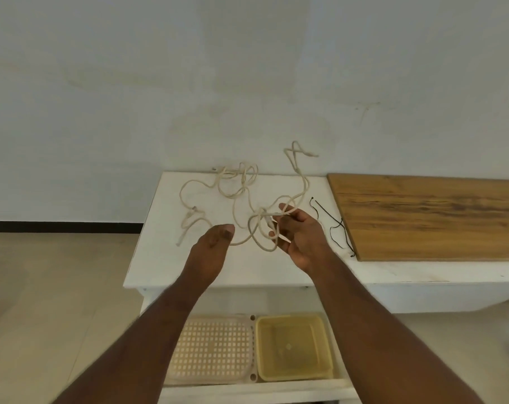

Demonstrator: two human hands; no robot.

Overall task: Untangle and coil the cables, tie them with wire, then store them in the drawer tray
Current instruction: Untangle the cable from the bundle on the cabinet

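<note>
Sprawling in loose loops over the white tabletop point(148, 258), the cream-coloured braided cord cable point(241, 199) looks light, soft and limp, so it should bend wherever it is lifted and hold no shape of its own; its matte weave looks grippy rather than slippery, and nothing about it seems fragile. Its far end rises against the pale wall, a knotted cluster sits near the back edge, and another small knot lies toward the left side. The best hold, I judge, is just beside the snarl nearest the person, where one strand can be pulled through another. That snarl is at the right hand point(302, 234), whose fingers point(285, 209) curl round and pinch a loop of the cord lifted a little off the surface. The left hand point(212, 246) is near the same loop, its fingers folded inward; whether they hold the strand passing at their tips I cannot tell. Just right of the right hand lie thin black wire ties point(339, 228), touching the edge of a brown wooden board point(428, 217). Below, an open drawer holds a perforated cream plastic tray point(212, 348) beside a yellow translucent plastic tray point(294, 348).
</note>
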